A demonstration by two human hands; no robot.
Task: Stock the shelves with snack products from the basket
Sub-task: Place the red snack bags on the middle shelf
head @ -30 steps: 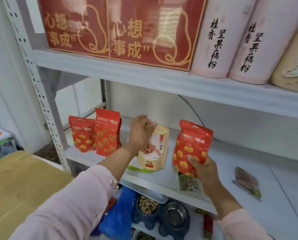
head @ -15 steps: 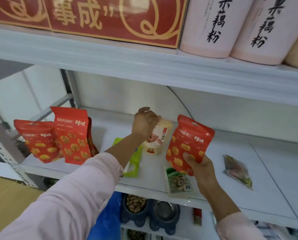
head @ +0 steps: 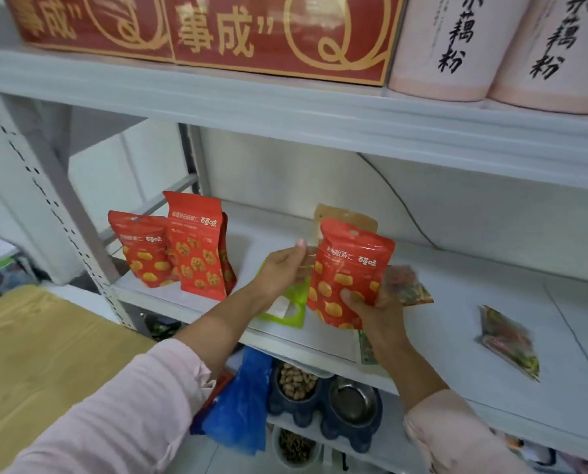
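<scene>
Two red bags [head: 183, 251] stand at the left of the shelf [head: 456, 319], leaving room beside them. My left hand [head: 284, 270] is loose, fingers straight, right by the next red bag [head: 350, 268], I think to steady it. My right hand [head: 371, 311] grips its bottom and holds it upright above the shelf.

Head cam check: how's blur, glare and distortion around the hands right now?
Head view: soft even light, no hard glare; left hand fingertips smeared; red pouch in the right hand readable; loose packet at right blurred; shelf upright skewed by the wide lens.
</scene>
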